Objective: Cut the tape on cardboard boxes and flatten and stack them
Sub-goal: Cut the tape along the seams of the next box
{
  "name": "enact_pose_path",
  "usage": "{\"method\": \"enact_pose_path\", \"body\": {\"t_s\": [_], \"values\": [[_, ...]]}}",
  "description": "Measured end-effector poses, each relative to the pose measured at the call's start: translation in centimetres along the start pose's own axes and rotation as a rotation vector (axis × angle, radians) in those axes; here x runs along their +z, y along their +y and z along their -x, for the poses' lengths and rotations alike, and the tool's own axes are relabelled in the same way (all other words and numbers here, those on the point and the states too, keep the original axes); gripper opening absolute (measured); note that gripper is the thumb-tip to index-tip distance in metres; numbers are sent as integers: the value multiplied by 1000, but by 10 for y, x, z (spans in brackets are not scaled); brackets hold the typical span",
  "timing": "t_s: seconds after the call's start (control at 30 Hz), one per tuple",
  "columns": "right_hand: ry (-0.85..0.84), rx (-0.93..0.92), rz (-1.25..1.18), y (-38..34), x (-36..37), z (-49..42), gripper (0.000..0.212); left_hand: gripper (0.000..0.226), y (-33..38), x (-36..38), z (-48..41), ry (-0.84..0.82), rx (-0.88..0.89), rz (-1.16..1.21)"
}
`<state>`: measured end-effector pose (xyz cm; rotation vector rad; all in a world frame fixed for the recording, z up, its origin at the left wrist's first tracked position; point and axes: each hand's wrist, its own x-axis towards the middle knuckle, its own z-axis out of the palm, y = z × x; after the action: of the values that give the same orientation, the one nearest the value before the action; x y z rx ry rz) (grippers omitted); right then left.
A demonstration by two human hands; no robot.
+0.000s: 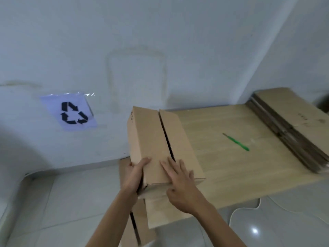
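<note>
Head view — oblong matte-brown cardboard box [151,139] — dark top seam

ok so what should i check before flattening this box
1. Top seam of the box open: ok, dark gap between the flaps.
2. Left hand grips the near corner: ok.
3. Right hand lies flat on top: ok.
4. Green cutter out of the way: ok, lying apart on the table.
5. Underside also cut: cannot tell, hidden.
6. Stack of flat boxes ready at the right: ok.
</note>
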<state>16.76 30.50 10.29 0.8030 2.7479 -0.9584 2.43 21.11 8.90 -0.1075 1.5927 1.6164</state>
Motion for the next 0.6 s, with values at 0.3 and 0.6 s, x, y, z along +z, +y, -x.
{"method": "enact_pose_path", "body": {"t_s": [0.3, 0.6], "values": [[128, 69, -628, 70, -56, -25, 99, 111, 3, 111, -1, 63, 191, -357], [252, 382, -1334, 161, -94, -52, 56, 35, -3, 156, -53, -169, 406, -478]]}}
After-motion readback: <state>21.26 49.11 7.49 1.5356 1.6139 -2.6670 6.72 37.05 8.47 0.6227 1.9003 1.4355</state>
